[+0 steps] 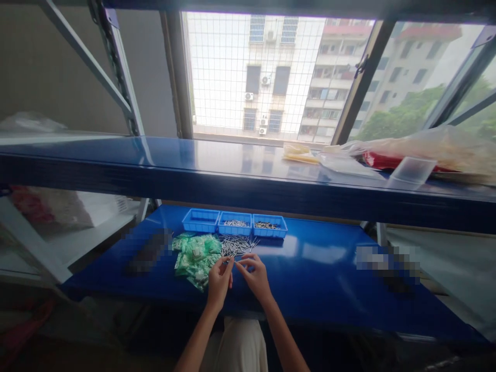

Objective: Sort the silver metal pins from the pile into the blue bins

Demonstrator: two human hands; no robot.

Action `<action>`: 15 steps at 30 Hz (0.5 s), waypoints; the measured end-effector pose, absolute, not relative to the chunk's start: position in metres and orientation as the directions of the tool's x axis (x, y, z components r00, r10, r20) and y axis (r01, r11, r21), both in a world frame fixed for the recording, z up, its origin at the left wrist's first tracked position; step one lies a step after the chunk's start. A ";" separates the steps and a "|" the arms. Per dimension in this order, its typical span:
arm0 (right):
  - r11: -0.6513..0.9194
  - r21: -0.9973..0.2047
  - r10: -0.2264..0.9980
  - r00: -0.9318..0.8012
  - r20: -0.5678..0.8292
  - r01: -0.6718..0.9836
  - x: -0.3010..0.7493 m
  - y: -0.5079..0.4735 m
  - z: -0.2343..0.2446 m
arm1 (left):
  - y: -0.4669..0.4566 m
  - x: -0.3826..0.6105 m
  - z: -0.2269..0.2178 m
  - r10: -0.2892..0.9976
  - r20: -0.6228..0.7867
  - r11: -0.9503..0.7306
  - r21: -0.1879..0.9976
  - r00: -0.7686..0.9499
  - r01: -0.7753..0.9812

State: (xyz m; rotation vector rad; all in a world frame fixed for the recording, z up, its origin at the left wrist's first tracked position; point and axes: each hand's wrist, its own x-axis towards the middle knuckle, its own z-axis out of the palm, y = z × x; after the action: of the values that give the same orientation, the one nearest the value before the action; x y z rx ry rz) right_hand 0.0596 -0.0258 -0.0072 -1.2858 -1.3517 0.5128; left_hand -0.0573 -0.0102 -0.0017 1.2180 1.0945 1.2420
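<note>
Head view: left hand and right hand pinch fingertips closed; contents too small to tell.
Metal pins: heaped before blue bins, beside green packets.
Blue tabletop: room rightward; near edge under forearms.

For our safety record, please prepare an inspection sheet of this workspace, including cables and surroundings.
Surface: blue table, glossy, reflecting light.
Job's things: three blue bins in a row, the middle and right ones holding small pieces; metal pile in front; green bags left of it.
Clutter: cup and plastic bag on the shelf; blurred patches at both table sides, unidentifiable.
Hands: left hand and right hand close together by the pile; anything held is too small to tell.
Cables: nothing seen.
Surroundings: window, buildings outside.
</note>
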 end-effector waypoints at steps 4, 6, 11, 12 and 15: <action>0.299 -0.905 0.859 0.328 0.394 0.303 0.066 -0.025 -0.008 | -0.009 -0.058 -0.003 0.989 0.064 -0.061 0.998 0.130 -0.026; 0.293 -0.915 0.862 0.337 0.378 0.276 0.067 -0.025 -0.008 | -0.007 -0.057 -0.005 0.977 0.068 -0.072 0.997 0.200 0.016; 0.266 -0.923 0.922 0.205 0.327 0.277 0.064 -0.028 -0.005 | -0.005 -0.053 -0.012 0.967 0.113 -0.144 0.982 0.228 0.123; 0.255 -0.927 0.926 0.206 0.316 0.276 0.064 -0.027 -0.006 | -0.005 -0.052 -0.013 0.969 0.121 -0.151 0.980 0.215 0.130; 0.198 -0.956 0.929 0.268 0.254 0.219 0.068 -0.023 -0.011 | -0.005 -0.051 -0.012 0.976 0.088 -0.104 0.992 0.201 0.069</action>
State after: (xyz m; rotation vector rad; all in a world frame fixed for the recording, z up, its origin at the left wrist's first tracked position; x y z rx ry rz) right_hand 0.0678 -0.0228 -0.0105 -1.2949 -1.2180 0.7261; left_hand -0.0512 -0.0046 -0.0121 1.4262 1.0692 1.0906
